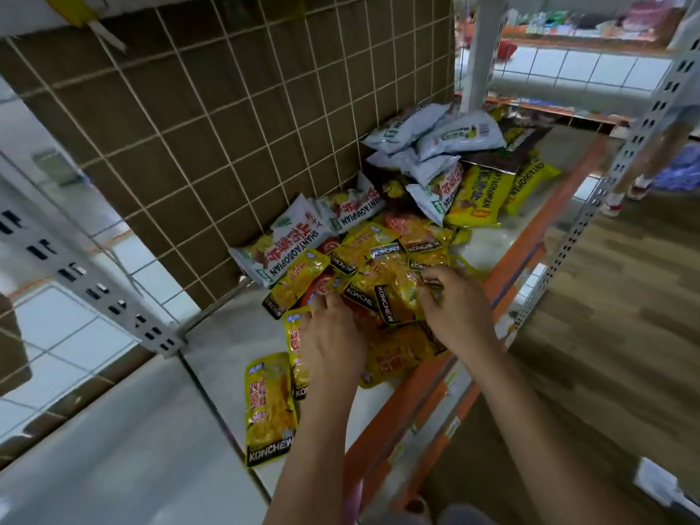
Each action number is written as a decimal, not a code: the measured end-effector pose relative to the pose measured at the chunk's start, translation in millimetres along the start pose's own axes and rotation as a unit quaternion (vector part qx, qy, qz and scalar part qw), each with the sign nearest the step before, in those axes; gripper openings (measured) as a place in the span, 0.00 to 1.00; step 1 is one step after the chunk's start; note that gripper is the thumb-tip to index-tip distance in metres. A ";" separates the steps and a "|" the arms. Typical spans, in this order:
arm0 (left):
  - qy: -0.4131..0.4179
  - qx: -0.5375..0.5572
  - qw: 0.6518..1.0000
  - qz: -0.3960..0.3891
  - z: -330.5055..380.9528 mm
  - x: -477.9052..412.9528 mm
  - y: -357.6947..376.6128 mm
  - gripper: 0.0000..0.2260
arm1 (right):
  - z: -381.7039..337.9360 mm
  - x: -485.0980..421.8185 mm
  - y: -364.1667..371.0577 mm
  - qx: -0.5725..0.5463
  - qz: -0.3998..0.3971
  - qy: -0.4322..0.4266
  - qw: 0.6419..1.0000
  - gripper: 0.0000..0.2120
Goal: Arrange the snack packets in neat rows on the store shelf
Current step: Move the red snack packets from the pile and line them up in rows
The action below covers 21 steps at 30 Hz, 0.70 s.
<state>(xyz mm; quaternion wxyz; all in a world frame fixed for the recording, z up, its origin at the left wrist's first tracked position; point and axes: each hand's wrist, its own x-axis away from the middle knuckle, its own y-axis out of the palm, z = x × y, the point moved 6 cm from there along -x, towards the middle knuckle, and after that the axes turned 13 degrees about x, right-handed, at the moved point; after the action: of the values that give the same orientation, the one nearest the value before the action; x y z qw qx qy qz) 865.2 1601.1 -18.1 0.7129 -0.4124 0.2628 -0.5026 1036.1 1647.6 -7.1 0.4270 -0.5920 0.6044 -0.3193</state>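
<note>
Left grip (327,339) sits at centre frame, fingers nearly straight and close together, tips pressed on a loose heap of yellow KONCHEW packets (390,286); no packet is seen pinched. Right grip (458,312), just to the right, has its fingers bent, tips dug into the same heap (whether a packet is pinched cannot be told).

The heap is unsorted, its packets overlapping at all angles. It lies on the white shelf (227,342), close to the orange front rail (515,255). One single yellow packet (269,409) lies flat outside the heap, lower centre.

Behind the heap, white SHANYAOBOPIAN bags (291,240) lean against the wire grid back (227,108). Toward the upper right, pale bags (443,134) are piled over yellow SHANYAOBOPIAN bags (479,197), likewise in disorder.
</note>
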 end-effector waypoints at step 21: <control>-0.119 0.379 0.877 0.271 -13.1 -10.7 -36.6 0.10 | -26.7 -96.4 5.5 -0.002 -0.023 -0.069 0.997 0.30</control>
<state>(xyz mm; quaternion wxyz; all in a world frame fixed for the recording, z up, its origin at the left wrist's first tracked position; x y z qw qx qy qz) 832.8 1601.1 5.9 0.9487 -0.0797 0.0670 -0.2984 1003.4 1740.3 12.9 0.4593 -0.6271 0.5604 -0.2859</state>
